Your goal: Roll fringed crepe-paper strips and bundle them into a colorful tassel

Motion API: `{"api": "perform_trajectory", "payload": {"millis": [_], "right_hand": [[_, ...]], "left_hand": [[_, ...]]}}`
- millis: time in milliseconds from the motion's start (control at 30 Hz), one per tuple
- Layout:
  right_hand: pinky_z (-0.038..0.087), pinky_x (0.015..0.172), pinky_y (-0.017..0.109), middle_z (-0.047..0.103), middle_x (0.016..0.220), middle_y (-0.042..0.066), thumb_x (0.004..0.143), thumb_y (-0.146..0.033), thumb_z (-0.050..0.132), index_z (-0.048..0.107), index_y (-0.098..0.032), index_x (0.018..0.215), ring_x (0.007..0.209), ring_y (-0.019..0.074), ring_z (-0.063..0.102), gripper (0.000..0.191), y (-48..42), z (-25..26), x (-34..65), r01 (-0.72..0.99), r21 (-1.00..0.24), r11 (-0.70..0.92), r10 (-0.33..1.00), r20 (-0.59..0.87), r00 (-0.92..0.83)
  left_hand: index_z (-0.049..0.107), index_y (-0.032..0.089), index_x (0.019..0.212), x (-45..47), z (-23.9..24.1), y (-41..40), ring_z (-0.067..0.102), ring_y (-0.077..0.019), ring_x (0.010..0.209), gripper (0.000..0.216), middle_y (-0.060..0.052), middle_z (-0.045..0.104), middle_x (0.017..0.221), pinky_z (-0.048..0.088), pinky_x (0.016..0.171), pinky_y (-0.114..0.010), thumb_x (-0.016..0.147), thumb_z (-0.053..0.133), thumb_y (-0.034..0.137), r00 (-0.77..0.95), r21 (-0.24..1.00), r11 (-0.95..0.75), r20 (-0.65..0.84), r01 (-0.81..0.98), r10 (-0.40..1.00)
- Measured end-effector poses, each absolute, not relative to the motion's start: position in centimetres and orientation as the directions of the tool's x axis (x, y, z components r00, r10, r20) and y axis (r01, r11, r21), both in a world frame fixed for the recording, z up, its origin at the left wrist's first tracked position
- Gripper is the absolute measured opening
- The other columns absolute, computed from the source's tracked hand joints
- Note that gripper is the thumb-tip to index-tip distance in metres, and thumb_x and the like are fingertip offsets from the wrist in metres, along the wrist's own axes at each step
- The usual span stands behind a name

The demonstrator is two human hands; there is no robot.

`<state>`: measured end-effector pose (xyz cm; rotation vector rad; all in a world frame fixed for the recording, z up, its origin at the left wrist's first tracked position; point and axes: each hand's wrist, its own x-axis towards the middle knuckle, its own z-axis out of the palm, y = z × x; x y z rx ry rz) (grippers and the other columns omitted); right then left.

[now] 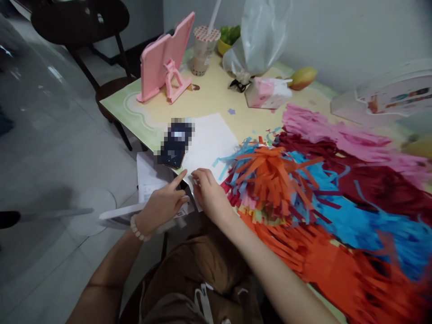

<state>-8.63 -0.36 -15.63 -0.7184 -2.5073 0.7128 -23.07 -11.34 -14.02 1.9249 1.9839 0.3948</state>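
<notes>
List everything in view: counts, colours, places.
Table: 1, yellow and green, centre
Chair: 1, brown, upper left
Tablet case: 1, pink, back left
Bubble tea: 1, brown, back
Fruit bowl: 1, yellow, by wall
Plastic bag: 1, whitish, by wall
Mango: 1+, yellow, by wall
Tissue pack: 1, pink-white, beside mango
Printed container: 1, white, far right
Smartphone: 1, black, left edge
Paper sheet: 1, white, near smartphone
Printed papers: several, white, below smartphone
Fringed paper: several, pink, maroon, blue, orange, right
Pompom: 1, mostly orange, right
Trousers: 1, brown, bottom
Bracelet: 1, pale, left wrist
Left hand: 1, bare, below smartphone
Right hand: 1, bare, beside left
</notes>
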Motion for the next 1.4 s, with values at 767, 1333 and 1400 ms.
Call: {"api": "perform_trajectory", "payload": {"millis": [767,1333,1400], "right_hand": [[0.048,0.080,0.038,0.062,0.091,0.011,0.083,-0.002,0.043,0.055,-0.016,0.109,0.090,0.0273,0.054,0.032,0.4,-14.6,-9.3,0.352,-0.619,0.703,0.565,0.185,-0.804],[0.052,0.073,0.023,0.069,0.086,-0.001,0.080,-0.016,0.074,0.055,-0.024,0.110,0.081,0.0128,0.066,0.036,-9.7,-7.7,-2.4,-0.276,-0.960,-0.044,0.919,0.069,-0.387],[0.053,0.076,0.022,0.069,0.090,-0.001,0.083,-0.013,0.071,0.055,-0.024,0.111,0.085,0.0122,0.067,0.034,-11.4,-6.8,-1.3,-0.250,-0.967,0.047,0.932,0.132,-0.338]], "left_hand": [[0.062,0.018,0.079,-23.1,-13.4,-11.1,0.069,-0.0163,0.074,0.035,-0.005,0.033,0.161,0.054,0.070,-0.034,0.101,0.041,0.035,-0.036,0.391,0.073,-0.102,0.918,0.994],[0.069,0.014,0.089,-20.3,-9.4,-19.7,0.060,-0.0144,0.065,0.032,-0.003,0.071,0.079,0.043,0.055,-0.021,0.088,0.062,0.045,-0.734,0.975,0.163,-0.001,0.149,0.679],[0.068,0.014,0.089,-17.5,-8.9,-18.5,0.061,-0.0142,0.069,0.029,-0.003,0.071,0.081,0.043,0.057,-0.021,0.089,0.062,0.043,-0.727,0.986,0.088,0.041,0.138,0.685]]}}
